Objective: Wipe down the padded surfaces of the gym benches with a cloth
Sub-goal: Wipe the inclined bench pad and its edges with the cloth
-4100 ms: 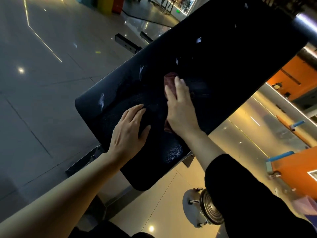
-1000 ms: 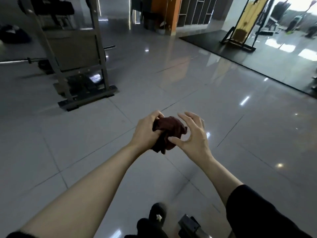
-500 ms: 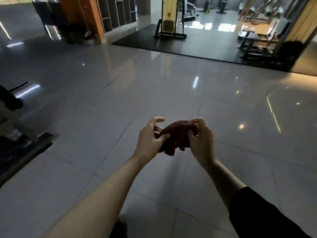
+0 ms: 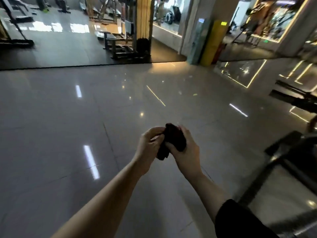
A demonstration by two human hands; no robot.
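Observation:
A dark maroon cloth [image 4: 174, 140] is bunched up between both hands in front of me, above the glossy tiled floor. My left hand [image 4: 149, 146] pinches its left side with curled fingers. My right hand [image 4: 186, 148] grips it from the right and below. A black bench frame with a dark pad [image 4: 291, 148] stands at the right edge, apart from my hands. Another bench [image 4: 109, 36] sits far off on the dark mat at the back.
Open grey tile floor [image 4: 68, 126] stretches ahead and left. A yellow padded column [image 4: 211, 42] and a grey pillar [image 4: 193, 31] stand at the back right. Gym machines [image 4: 15, 23] line the far left. A dark rack base [image 4: 296, 95] lies at the right.
I left the black bench pad and turned through the room. The view has swung right, and both hands have kept bunching and regripping the cloth; a bench has come into view at the right.

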